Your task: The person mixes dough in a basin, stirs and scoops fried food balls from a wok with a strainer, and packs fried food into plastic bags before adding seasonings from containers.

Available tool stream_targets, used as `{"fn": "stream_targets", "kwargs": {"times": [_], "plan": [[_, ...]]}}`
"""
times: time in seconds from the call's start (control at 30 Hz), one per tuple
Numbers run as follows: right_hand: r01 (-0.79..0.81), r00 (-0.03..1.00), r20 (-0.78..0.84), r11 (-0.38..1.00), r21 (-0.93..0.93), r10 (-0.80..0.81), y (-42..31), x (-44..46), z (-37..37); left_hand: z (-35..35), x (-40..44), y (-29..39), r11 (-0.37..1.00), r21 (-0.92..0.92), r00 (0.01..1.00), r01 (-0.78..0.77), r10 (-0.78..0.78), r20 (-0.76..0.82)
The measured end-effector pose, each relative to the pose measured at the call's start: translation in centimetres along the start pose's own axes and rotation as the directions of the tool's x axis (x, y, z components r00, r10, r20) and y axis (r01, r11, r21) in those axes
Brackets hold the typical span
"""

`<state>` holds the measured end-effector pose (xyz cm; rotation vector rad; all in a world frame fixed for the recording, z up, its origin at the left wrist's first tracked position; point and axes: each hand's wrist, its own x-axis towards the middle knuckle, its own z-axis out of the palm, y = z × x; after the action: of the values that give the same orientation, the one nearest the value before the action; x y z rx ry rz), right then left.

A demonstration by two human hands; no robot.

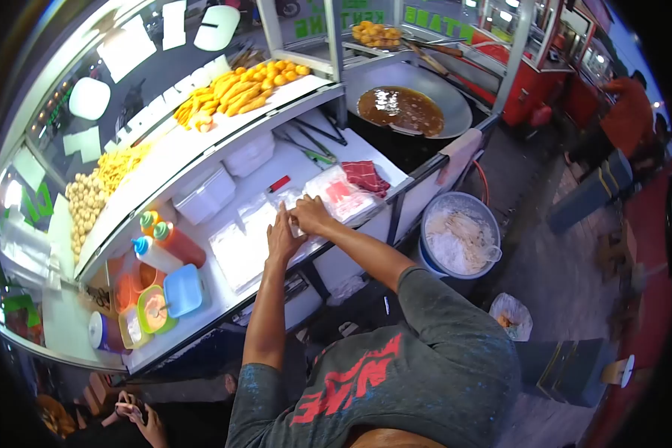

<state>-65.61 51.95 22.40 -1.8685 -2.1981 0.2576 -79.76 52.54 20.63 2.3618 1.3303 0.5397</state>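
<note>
My left hand point(282, 237) and my right hand point(312, 216) meet over the white counter, their fingers closed together. A small whitish piece point(298, 231) shows between them; its kind is unclear. Under and beside the left hand lie white sheets point(239, 250), perhaps paper or plastic. Just beyond the fingers is a crumpled, see-through plastic piece point(285, 197), with a small red object point(279, 184) behind it. To the right of my right hand rests a pack with red print point(341, 192), and a red checked cloth point(366, 177) lies against it.
Fried food point(235, 91) lines the shelf above. Sauce bottles point(179, 243) and open tubs point(155, 308) stand left. Tongs point(317, 155) lie behind. A wok of oil point(402, 110) is at right, above a bucket of flour point(459, 239). Another person's hands point(138, 418) show lower left.
</note>
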Motion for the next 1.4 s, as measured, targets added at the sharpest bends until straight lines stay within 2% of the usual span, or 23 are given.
{"fn": "stream_targets", "kwargs": {"times": [0.07, 0.2, 0.3, 0.33, 0.37, 0.4, 0.43, 0.5, 0.53, 0.57, 0.63, 0.67, 0.73, 0.77, 0.83, 0.9, 1.0, 1.1, 1.23, 1.3, 1.33, 1.37, 1.4], "plan": [[0.02, 1.0, 0.009, 0.999, 0.035, -0.021, 0.6, 0.4, 0.7, 0.8, -0.4, -0.5, 0.999, 0.012, 0.999, 0.042, -0.043, 0.015], [-0.077, 0.991, -0.067, 0.911, 0.406, 0.114, 1.2, 0.1, -1.0, 0.3, -0.5, 0.0, 0.995, 0.03, 0.995, 0.096, -0.096, 0.02], [-0.044, 0.982, -0.142, 0.884, 0.465, 0.123, 1.3, 0.2, -0.6, 0.5, -0.6, -0.2, 0.996, -0.009, 0.996, 0.087, -0.087, -0.023], [-0.006, 0.936, -0.296, 0.852, 0.523, 0.188, 2.0, 1.4, 1.7, 0.6, -0.4, -0.3, 0.989, -0.015, 0.989, 0.148, -0.148, 0.02], [0.238, 0.834, -0.521, 0.734, 0.636, 0.181, 3.4, 3.3, 4.1, 0.4, -0.2, 0.1, 0.989, -0.008, 0.988, 0.148, -0.147, 0.046], [0.298, 0.804, -0.49, 0.485, 0.823, 0.338, 4.0, 4.8, 5.5, -0.1, -0.1, 0.6, 0.987, -0.002, 0.985, 0.163, -0.162, 0.063], [0.196, 0.85, -0.271, 0.207, 0.959, 0.452, 3.4, 4.2, 3.7, -0.3, -0.4, 0.7, 0.982, 0.002, 0.979, 0.191, -0.191, 0.078], [0.245, 0.809, -0.333, 0.237, 0.94, 0.485, 2.7, 4.2, 1.0, 0.3, -0.9, -0.2, 0.992, -0.008, 0.992, 0.126, -0.126, 0.006], [0.13, 0.814, -0.318, 0.381, 0.915, 0.486, 2.7, 3.7, -0.7, -0.4, -1.1, 0.0, 0.995, -0.033, 0.994, 0.095, -0.097, -0.049], [0.163, 0.791, -0.413, 0.495, 0.853, 0.452, 1.8, 2.5, -3.3, -1.3, -1.2, 0.3, 0.909, -0.397, 0.978, 0.123, -0.179, -0.107], [0.145, 0.755, -0.539, 0.707, 0.692, 0.373, 1.5, 1.6, -4.8, -2.6, -1.5, 1.5, 0.773, -0.633, 0.807, 0.046, -0.402, -0.433], [0.193, 0.769, -0.538, 0.677, 0.71, 0.345, 1.0, 1.2, -5.3, -3.3, -2.0, 2.2, 0.606, -0.795, 0.756, 0.002, -0.522, -0.396], [0.236, 0.843, -0.475, 0.623, 0.746, 0.25, 0.8, 0.4, -5.1, -6.4, -3.0, 5.3, 0.43, -0.902, 0.834, 0.048, -0.513, -0.2], [0.26, 0.854, -0.471, 0.604, 0.754, 0.22, 0.2, 0.0, -5.1, -7.3, -3.4, 6.4, 0.332, -0.94, 0.864, 0.079, -0.493, -0.102], [0.31, 0.87, -0.467, 0.563, 0.766, 0.157, -1.3, -0.9, -5.8, -7.3, -3.6, 7.0, 0.282, -0.954, 0.883, 0.096, -0.467, -0.049], [0.287, 0.926, -0.36, 0.412, 0.865, 0.111, -1.6, -1.1, -5.5, -6.9, -3.7, 6.5, 0.089, -0.991, 0.866, 0.099, -0.499, 0.042], [0.173, 0.982, -0.183, 0.142, 0.975, 0.057, -2.4, -1.8, -5.7, -6.9, -4.4, 6.4, -0.01, -0.988, 0.817, 0.153, -0.561, 0.132], [0.236, 0.964, -0.255, 0.204, 0.95, 0.072, -3.3, -1.1, -3.5, -6.8, -5.0, 6.8, -0.056, -0.994, 0.899, 0.098, -0.423, 0.112], [0.052, 0.995, -0.056, -0.05, 0.997, -0.086, -4.6, -2.2, -3.8, -6.5, -4.1, 6.2, -0.045, -0.998, 0.87, -0.053, -0.493, -0.024], [0.027, 0.962, 0.0, 0.095, 0.995, -0.272, -3.5, -2.0, -4.7, -7.4, -4.3, 5.5, 0.055, -0.998, 0.838, -0.016, -0.544, -0.044], [0.044, 0.982, -0.006, 0.192, 0.98, -0.19, -3.4, -2.3, -6.1, -8.0, -4.1, 4.7, 0.062, -0.997, 0.784, -0.045, -0.617, -0.073], [0.05, 0.994, -0.021, 0.288, 0.956, -0.105, -3.1, -2.6, -7.5, -8.1, -4.1, 1.6, -0.044, -0.995, 0.784, -0.094, -0.619, -0.047], [0.149, 0.989, -0.149, 0.133, 0.98, -0.006, -1.3, -1.8, -7.2, -9.9, -4.4, 0.4, -0.077, -0.973, 0.761, -0.218, -0.638, -0.12]]}}
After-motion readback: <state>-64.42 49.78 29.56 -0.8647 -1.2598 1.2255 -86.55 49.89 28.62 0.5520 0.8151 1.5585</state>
